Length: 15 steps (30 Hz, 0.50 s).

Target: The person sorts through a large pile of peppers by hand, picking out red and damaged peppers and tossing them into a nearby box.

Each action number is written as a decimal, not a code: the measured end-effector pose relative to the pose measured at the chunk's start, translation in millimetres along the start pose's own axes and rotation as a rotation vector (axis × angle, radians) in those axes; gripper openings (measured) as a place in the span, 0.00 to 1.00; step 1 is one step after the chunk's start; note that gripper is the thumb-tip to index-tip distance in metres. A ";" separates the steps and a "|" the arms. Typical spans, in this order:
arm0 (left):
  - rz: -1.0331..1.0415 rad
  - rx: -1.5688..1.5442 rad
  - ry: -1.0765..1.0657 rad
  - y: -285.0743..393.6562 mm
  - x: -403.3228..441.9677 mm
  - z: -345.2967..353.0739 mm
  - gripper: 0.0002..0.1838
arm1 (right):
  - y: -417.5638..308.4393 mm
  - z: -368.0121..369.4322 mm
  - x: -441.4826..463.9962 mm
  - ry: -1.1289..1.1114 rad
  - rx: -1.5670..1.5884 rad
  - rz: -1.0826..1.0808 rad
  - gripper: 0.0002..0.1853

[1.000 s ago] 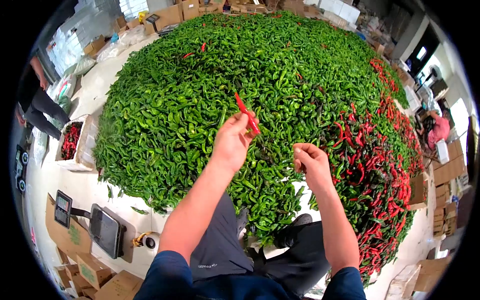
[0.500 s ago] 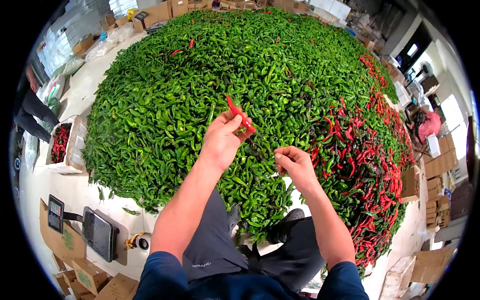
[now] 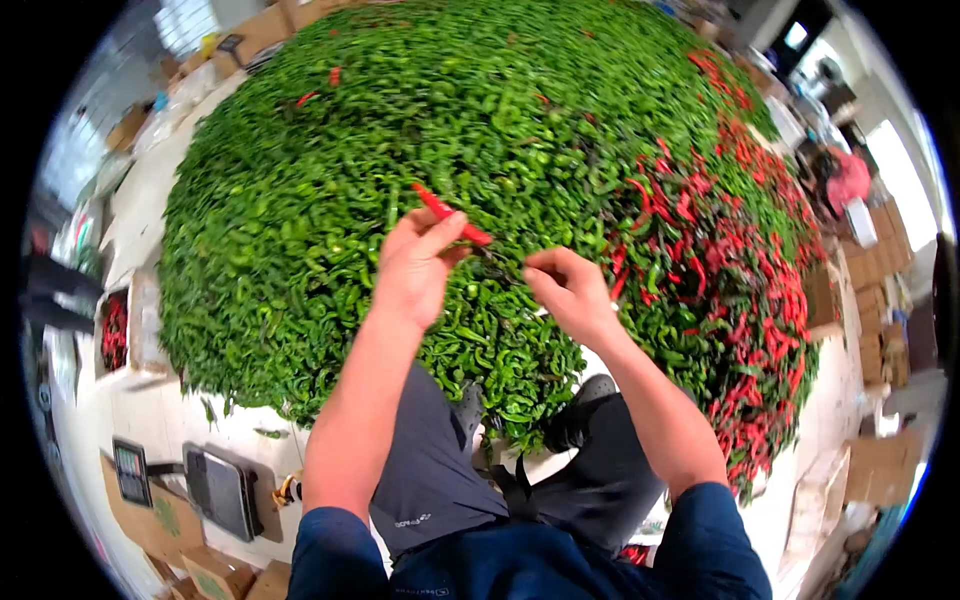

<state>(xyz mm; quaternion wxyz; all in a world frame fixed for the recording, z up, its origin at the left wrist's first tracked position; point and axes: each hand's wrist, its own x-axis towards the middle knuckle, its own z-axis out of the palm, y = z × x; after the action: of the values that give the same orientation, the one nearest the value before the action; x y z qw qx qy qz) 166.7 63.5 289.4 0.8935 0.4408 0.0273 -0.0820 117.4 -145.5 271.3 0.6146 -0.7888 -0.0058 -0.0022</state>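
A red chili pepper is pinched between the thumb and fingers of my left hand, its thin tip pointing up and left. My right hand is to the right of it, thumb and fingers drawn together, above the near part of the pile; whether anything small lies between those fingertips is hidden. Under both hands spreads a huge heap of green peppers. Red peppers are mixed with green ones along the heap's right side.
A white box holding red peppers stands at the left, near a person's dark-clad legs. At the lower left are a scale and cardboard boxes. Another person in pink is at the far right, near stacked boxes.
My left hand has shifted left in the view, still with the red pepper. My right hand has also come left and slightly up. The surroundings have shifted in the view.
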 end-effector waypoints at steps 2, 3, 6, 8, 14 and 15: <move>-0.018 0.197 0.011 -1.6 -4.2 5.4 0.11 | 0.6 6.1 -2.2 0.099 -0.099 -0.212 0.14; -0.013 0.261 0.006 -6.7 -6.6 7.7 0.11 | 6.8 7.3 -1.1 0.109 -0.136 -0.256 0.17; -0.008 0.417 -0.101 -13.5 -17.1 16.6 0.11 | -1.9 9.3 -5.6 0.062 -0.261 -0.424 0.26; 0.006 0.545 -0.146 -21.9 -17.4 18.5 0.10 | 2.2 13.0 -3.8 0.072 -0.344 -0.565 0.26; -0.024 0.567 -0.220 -29.0 -17.1 27.8 0.08 | -2.8 10.8 -3.4 0.028 -0.415 -0.475 0.17; -0.013 0.556 -0.238 -29.0 -16.4 25.6 0.08 | -4.5 8.6 -3.2 0.017 -0.399 -0.456 0.17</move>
<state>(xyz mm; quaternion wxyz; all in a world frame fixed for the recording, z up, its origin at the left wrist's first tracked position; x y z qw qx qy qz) 145.1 27.9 284.4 0.7348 0.6557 -0.0986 -0.1430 114.0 -136.1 273.6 0.4311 -0.8724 -0.1770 -0.1477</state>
